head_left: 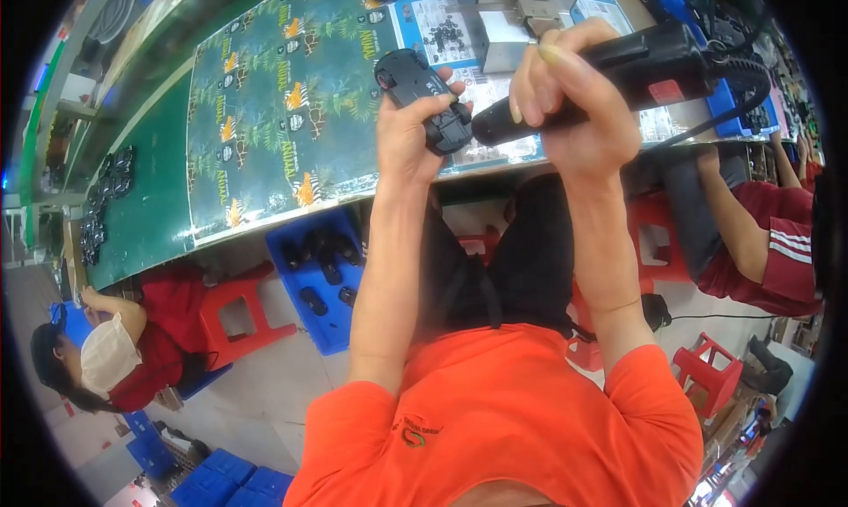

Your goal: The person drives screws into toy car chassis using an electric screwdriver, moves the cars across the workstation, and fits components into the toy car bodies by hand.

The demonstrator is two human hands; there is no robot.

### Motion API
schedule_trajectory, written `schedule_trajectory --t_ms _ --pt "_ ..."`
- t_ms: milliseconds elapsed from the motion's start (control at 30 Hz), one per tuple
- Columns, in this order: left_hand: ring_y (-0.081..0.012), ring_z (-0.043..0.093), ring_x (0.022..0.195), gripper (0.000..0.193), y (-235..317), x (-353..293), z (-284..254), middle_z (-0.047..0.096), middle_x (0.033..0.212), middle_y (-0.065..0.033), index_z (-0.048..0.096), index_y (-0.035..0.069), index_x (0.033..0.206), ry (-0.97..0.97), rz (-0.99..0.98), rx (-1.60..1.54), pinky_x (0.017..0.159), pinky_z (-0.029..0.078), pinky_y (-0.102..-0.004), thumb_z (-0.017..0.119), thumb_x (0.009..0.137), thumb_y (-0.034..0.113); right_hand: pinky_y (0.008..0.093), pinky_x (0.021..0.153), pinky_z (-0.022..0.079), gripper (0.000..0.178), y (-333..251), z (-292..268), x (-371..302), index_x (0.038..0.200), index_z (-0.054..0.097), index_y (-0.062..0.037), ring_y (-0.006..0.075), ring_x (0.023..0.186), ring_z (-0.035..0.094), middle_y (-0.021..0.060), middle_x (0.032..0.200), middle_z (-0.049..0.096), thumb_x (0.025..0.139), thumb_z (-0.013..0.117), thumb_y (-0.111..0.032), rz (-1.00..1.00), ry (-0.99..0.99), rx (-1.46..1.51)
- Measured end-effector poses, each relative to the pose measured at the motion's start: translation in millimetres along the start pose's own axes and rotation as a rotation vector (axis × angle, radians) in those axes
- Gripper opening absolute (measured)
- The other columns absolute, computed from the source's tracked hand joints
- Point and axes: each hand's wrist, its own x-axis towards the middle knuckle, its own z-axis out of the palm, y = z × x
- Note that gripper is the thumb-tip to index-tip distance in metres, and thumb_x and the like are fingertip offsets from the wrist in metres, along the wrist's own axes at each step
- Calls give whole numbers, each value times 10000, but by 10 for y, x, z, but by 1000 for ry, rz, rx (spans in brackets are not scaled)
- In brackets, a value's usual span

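Note:
My left hand (408, 140) is closed around a black toy car (408, 74), thumb across it, its flat underside and wheels facing up. In my right hand (590, 118) is a thick black electric screwdriver (658, 64) with a cable at its back end. Its narrow front end points left and meets or nearly meets the car's near end; whether the two touch, I cannot tell. The bit itself is hidden. Both hands are above the front edge of the workbench (150, 233).
Small black parts (446, 37) lie on printed sheets beyond my hands, beside a metal fixture (508, 43). Dark pieces (106, 189) sit at the bench's left end. A blue crate (331, 335) with black car bodies stands below the edge. Co-workers sit at left and right, near red stools (234, 308).

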Motion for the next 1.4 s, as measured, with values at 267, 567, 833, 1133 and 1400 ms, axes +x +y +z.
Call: schedule_trajectory --t_ms 267,567,833,1133,1400 --pt "-317 710 869 348 -9 76 -149 666 1034 -179 578 -66 1088 -9 51 2 738 614 -458 648 749 -102 292 545 351 65 228 -79 -106 861 465 -70 137 599 421 17 679 430 923 481 -81 -69 -237 -246" --pt "-284 708 756 310 -83 97 -110 656 881 -144 594 -37 993 21 141 -143 678 613 -419 637 713 -164 264 644 347 226 171 -534 22 916 598 -128 86 610 469 -54 697 498 816 614 -329 205 -378 116" --pt "-255 673 786 358 -153 185 -72 660 888 -135 614 -40 981 69 122 -210 696 577 -389 687 660 -180 234 616 313 185 121 -589 39 686 609 -155 75 536 431 -75 590 465 696 672 -329 168 -178 36" --pt "-295 705 755 586 347 -58 -174 718 796 -110 720 27 869 -126 750 999 717 550 -376 850 669 562 278 681 336 210 -201 -882 26 729 620 -119 111 563 445 -54 601 459 667 690 -307 196 34 -96" --pt "-259 575 943 714 1785 64 -1148 619 927 -86 653 79 1227 -687 876 2139 846 416 -419 767 747 595 318 692 265 243 -51 -1300 16 937 670 1 167 702 367 39 743 411 903 557 -212 234 -58 -84"
